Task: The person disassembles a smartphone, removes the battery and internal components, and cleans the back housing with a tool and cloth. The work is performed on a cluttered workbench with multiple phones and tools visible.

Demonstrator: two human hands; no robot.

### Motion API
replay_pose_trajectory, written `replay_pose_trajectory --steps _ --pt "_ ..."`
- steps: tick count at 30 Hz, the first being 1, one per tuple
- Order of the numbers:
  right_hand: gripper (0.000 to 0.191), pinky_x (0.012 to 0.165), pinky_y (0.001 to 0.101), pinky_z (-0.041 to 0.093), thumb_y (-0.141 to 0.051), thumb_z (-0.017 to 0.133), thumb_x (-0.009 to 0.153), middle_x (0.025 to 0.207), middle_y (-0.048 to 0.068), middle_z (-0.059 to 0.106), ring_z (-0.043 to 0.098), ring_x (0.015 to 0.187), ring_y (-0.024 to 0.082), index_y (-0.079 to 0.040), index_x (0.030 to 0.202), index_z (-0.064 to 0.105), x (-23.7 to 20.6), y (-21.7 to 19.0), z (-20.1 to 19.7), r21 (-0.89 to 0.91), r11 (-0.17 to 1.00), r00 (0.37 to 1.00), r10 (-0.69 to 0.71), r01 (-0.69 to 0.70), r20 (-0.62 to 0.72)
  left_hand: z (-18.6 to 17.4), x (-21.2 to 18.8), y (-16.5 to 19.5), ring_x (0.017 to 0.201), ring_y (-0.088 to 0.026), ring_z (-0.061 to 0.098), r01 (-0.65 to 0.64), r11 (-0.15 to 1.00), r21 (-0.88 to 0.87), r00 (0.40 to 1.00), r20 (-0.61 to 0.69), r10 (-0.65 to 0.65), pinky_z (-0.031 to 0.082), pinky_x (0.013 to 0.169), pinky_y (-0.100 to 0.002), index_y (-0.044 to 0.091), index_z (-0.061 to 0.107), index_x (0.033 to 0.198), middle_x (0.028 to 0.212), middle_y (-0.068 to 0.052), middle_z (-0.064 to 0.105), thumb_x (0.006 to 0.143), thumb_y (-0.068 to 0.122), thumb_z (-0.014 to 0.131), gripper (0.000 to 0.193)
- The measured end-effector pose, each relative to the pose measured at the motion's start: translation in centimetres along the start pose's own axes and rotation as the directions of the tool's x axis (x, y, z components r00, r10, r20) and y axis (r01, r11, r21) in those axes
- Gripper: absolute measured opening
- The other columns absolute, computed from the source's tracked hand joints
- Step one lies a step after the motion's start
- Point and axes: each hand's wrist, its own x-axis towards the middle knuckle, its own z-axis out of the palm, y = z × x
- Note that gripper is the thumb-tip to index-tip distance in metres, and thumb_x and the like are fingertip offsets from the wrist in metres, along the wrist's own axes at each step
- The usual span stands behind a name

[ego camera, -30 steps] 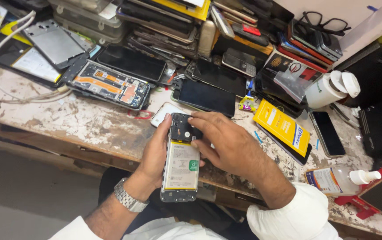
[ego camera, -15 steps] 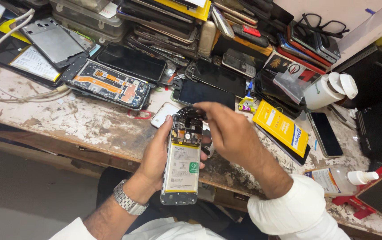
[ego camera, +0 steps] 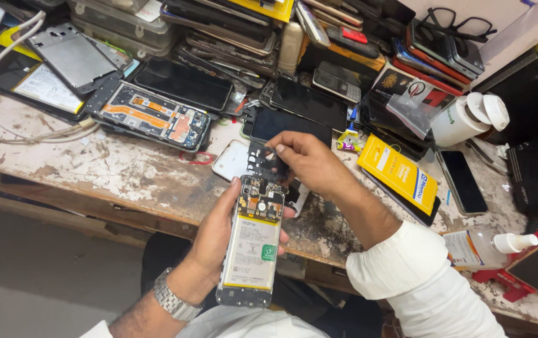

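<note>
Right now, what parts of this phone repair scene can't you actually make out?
- Head view: the underside of the opened phone is hidden by the left hand cradling it.
- The dark cover piece is partly hidden by the right hand; its full shape is unclear.
- The phone's tiny board parts are too small to identify.
- The spray bottle is partly hidden by the white sleeve.

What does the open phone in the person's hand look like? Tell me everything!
The open phone has no back cover. A big pale battery with a yellow stripe fills its middle; small circuit parts sit on top. It lies face down, lengthwise in the left hand. The right hand lifts a thin black cover plate just above it.
</note>
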Motion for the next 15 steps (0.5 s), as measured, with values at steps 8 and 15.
replay_pose_trajectory --steps 8,15 --pt "0.025 0.054 0.0301 0.058 -0.017 0.045 0.105 0.080 0.007 0.069 0.067 0.060 0.014 -0.002 0.111 0.065 0.3 0.0 0.1 0.219 0.969 0.985 0.141 -0.116 -0.101 1.1 -1.2 -0.7 0.078 -0.026 0.074 -0.107 0.994 -0.006 0.991 -0.087 0.106 0.064 0.067 -0.041 0.002 0.060 0.130 0.108 -0.021 0.073 0.103 0.058 0.024 0.071" --pt "0.024 0.065 0.0346 0.057 -0.018 0.056 0.101 0.083 0.008 0.075 0.072 0.071 0.018 -0.006 0.114 0.071 -1.9 -2.0 0.8 -0.443 0.896 0.977 -0.112 0.020 -0.184 0.7 -1.4 0.4 0.083 -0.026 0.073 -0.175 0.984 -0.040 0.982 -0.074 0.172 0.063 0.074 -0.041 -0.005 0.062 0.126 0.114 -0.020 0.072 0.103 0.064 0.021 0.083"
